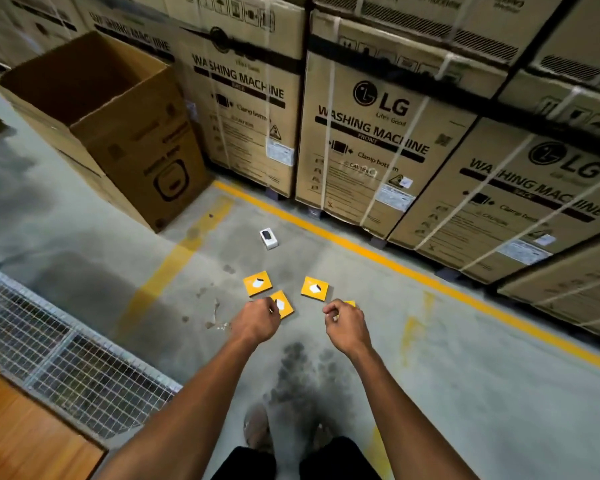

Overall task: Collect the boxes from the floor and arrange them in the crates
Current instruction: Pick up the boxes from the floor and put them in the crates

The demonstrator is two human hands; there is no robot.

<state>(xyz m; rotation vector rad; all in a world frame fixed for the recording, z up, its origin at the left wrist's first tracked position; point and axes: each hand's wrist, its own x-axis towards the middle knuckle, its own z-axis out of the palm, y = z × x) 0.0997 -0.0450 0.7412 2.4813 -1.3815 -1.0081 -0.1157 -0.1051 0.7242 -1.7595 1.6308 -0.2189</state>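
A: From the head camera, how should the pickup go?

B: I'd get the fingers under each flat yellow box's edge and lift it level, stacking as you go.

A: And the hands?

B: Left hand [257,320], fingers curled, overlaps one yellow box [283,304]; a grip I can't confirm. Right hand [345,323] covers another [350,303]; same doubt. Two more [257,283] [314,288] lie just beyond, a white box [269,238] farther off.

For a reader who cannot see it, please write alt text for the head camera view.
A person reaches both hands, the left hand and the right hand, down toward four small yellow boxes on a concrete floor. A small white box lies farther away, near an open cardboard carton and stacked washing machine cartons.
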